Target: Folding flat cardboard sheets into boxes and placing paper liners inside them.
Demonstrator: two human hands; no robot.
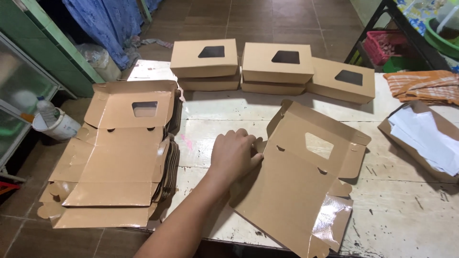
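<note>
My left hand (pixel 233 154) reaches in from the bottom edge and grips the left side flap of an unfolded brown cardboard box blank (pixel 296 186). The blank lies partly flat on the worn white table (pixel 401 210), its windowed lid panel tilted up toward the back. A shiny inner flap shows at its near right corner. My right hand is out of view.
A stack of flat box blanks (pixel 114 162) lies at the table's left end. Several folded windowed boxes (pixel 277 62) stand along the far edge. An open carton of white paper (pixel 425 138) and an orange cloth (pixel 420 86) sit at right. A bucket (pixel 60 125) stands on the floor at left.
</note>
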